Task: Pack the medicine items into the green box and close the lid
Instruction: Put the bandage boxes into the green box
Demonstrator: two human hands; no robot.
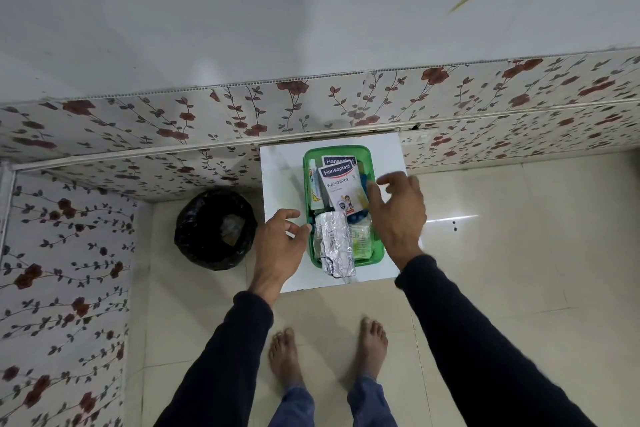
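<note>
Medicine items fill my green box (pixel 378 253) on the white surface (pixel 280 166); left hand (pixel 277 246) and right hand (pixel 398 215) hover, fingers spread, empty. Foil strip (pixel 334 246) overhangs, wants tucking before any lid.

seen from above: green box (pixel 378 255) on a small white counter (pixel 280 163) against a floral-papered wall (pixel 138 121), lid off. packed inside: two hansaplast packets (pixel 341 189) overlapping at the far end, a white tube (pixel 314 187) along the left wall, a foil blister strip (pixel 334 243) sticking out over the near rim, pale sachets (pixel 362 241) at the near right, something blue beneath. left hand (pixel 278 246) open beside the box's left wall, fingertips near the foil. right hand (pixel 398 215) spread over the box's right edge, empty. dark sleeves (pixel 467 340) on both arms. black-lined bin (pixel 214 229) on the tiled floor (pixel 519 253) left of the counter. bare feet (pixel 374 347) below.
</note>
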